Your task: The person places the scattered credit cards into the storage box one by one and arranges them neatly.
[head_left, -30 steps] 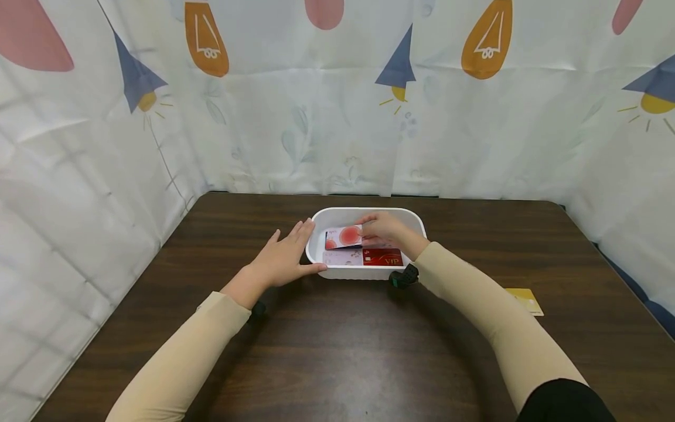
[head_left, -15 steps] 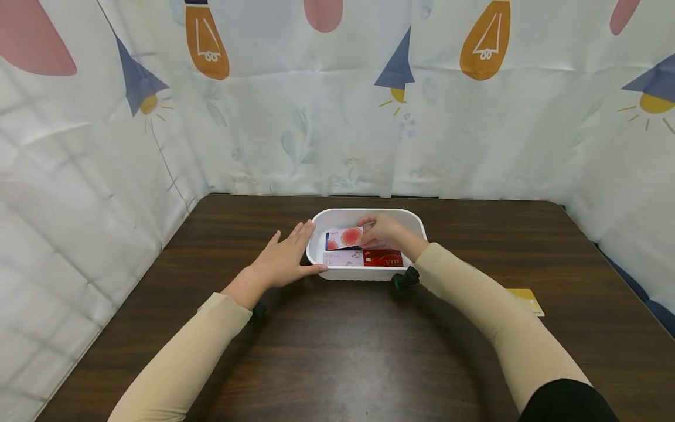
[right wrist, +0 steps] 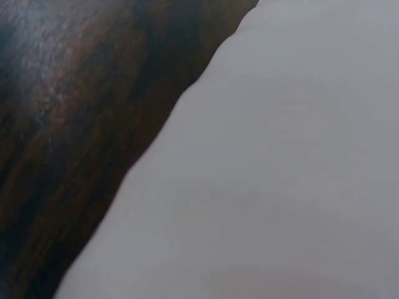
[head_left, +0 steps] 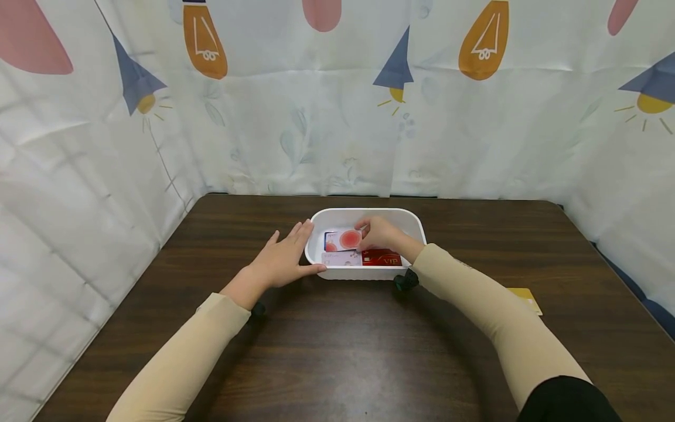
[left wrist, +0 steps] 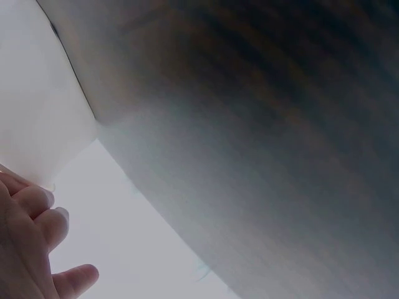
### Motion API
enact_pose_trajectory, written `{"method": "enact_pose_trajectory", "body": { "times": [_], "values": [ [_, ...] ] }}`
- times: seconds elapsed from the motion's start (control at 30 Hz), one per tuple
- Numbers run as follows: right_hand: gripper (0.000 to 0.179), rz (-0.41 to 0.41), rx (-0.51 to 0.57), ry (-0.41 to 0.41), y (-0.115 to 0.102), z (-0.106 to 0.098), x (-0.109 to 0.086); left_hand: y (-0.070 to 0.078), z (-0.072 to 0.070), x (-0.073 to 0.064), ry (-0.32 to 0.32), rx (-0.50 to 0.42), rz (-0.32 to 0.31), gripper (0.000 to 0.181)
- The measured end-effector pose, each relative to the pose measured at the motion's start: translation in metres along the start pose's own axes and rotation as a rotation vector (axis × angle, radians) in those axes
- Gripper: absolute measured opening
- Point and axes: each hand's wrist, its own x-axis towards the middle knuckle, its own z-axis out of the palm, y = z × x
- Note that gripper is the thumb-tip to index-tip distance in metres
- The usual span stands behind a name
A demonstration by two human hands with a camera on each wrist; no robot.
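In the head view a white plastic basket (head_left: 364,273) sits on the table. Flat inside it along the near side lie a pale pink card (head_left: 341,258) and a red VIP card (head_left: 381,258). Behind them is a white card with coral circles (head_left: 343,241). My right hand (head_left: 381,233) reaches into the basket, fingers curled, thumb and fingertips at that card's right end, pinching it. My left hand (head_left: 282,258) is spread, fingertips and thumb against the basket's left end. The left wrist view shows its fingers (left wrist: 53,227) beside the white wall.
A yellow card (head_left: 527,299) lies on the dark wooden table (head_left: 337,346), partly behind the right forearm. A patterned white curtain (head_left: 316,129) hangs behind and at the sides. The basket's outer wall (right wrist: 268,174) fills most of the right wrist view.
The card with coral circles has come down from a raised tilt to lie flatter in the basket, with my right hand lowering slightly alongside. My left hand has stayed in place.
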Motion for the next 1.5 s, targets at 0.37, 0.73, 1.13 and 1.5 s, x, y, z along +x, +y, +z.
{"method": "enact_pose_trajectory", "body": {
  "times": [0.37, 0.73, 1.13, 1.5],
  "values": [
    [0.053, -0.041, -0.124, 0.034, -0.0021, 0.0069, 0.0006, -0.0013, -0.0006, -0.0008, 0.003, -0.004, -0.002, 0.112],
    [0.052, -0.037, -0.151, 0.036, 0.0003, 0.0086, 0.0018, 0.0008, -0.0022, -0.0009, -0.008, -0.016, -0.010, 0.112],
    [0.047, -0.086, -0.208, 0.028, 0.0034, 0.0097, 0.0040, 0.0004, -0.0010, -0.0003, -0.005, -0.009, -0.003, 0.112],
    [0.045, -0.109, -0.218, 0.029, 0.0014, 0.0087, 0.0005, -0.0008, 0.0006, 0.0011, -0.010, -0.015, -0.007, 0.112]
  ]
}}
